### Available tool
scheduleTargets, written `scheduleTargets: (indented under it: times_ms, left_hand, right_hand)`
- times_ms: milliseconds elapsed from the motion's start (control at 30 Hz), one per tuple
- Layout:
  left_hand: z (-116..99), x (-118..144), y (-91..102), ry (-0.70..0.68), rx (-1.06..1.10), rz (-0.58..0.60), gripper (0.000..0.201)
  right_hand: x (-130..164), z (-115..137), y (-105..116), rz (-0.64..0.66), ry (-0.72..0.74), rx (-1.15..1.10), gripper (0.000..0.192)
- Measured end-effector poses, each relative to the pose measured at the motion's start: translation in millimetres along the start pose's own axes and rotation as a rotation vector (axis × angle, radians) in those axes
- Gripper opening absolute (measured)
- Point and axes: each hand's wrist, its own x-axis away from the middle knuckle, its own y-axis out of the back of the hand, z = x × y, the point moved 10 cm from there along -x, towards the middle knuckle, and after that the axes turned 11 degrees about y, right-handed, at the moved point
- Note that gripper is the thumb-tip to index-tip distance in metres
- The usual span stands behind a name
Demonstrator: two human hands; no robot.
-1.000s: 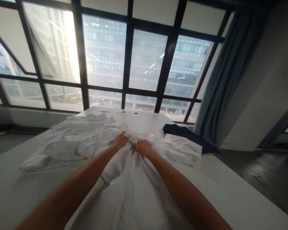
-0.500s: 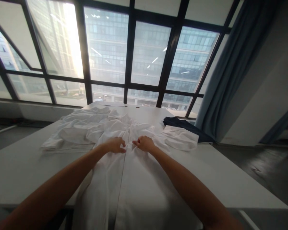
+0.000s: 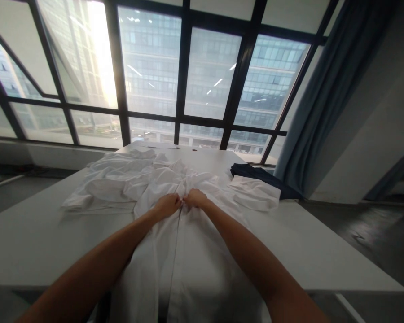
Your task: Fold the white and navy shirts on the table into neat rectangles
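A long white coat [image 3: 202, 251] lies front up across the table, its lower part hanging over the near edge. Its sleeves and upper part are crumpled farther back. At the middle of the front opening, my left hand [image 3: 168, 205] is closed, pinching the coat's edge. Right beside it my right hand [image 3: 194, 198] is also closed on the other front edge, the fingertips of both nearly touching. Whatever small fastening lies between the fingers is hidden. Below the hands a narrow dark gap runs down between the two front panels.
The white table [image 3: 323, 255] reaches back to a large black-framed window [image 3: 212, 76]. Dark navy cloth [image 3: 259, 175] lies at the table's right rear, partly under a white sleeve [image 3: 256, 190]. A blue curtain [image 3: 309, 112] hangs at the right beside a pillar.
My hands have come closer together at the coat's front opening. The left fingers, spread a little before, have closed, and the front edges are drawn together there.
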Motion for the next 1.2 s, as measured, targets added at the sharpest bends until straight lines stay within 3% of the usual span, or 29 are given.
scheduleTargets:
  times_ms: [100,233,433,667,833,967,1200]
  left_hand:
    - [1.4,0.5,4.7,0.029,0.001,-0.036,0.023]
    - [-10.6,-4.5,13.2,-0.027,0.104,-0.112,0.029]
    - [-25.1,-12.9,2.7,-0.134,0.297,-0.012,0.031]
    - [-21.7,-3.3,7.3,-0.112,0.234,-0.075,0.029]
    - [-25.2,-3.2,12.6,-0.125,0.220,-0.122,0.025]
    - [-25.5,-3.7,15.1,-0.113,0.295,-0.154,0.023]
    - [-30.2,-3.3,28.6,-0.169,0.483,-0.183,0.025]
  right_hand:
    - [6.6,1.0,1.1,0.027,0.088,-0.114,0.022]
    - [25.9,-5.4,6.3,-0.053,0.137,-0.525,0.026]
    - [35.5,-9.4,-10.5,-0.009,0.099,-0.833,0.021]
    - [32.8,-7.3,1.5,-0.112,0.176,-0.533,0.020]
    - [34.2,-4.4,8.1,-0.141,0.199,-0.516,0.023]
    - [33.5,-5.1,6.5,-0.129,0.184,-0.561,0.021]
    - [29.9,-1.4,22.3,-0.237,0.259,-0.282,0.022]
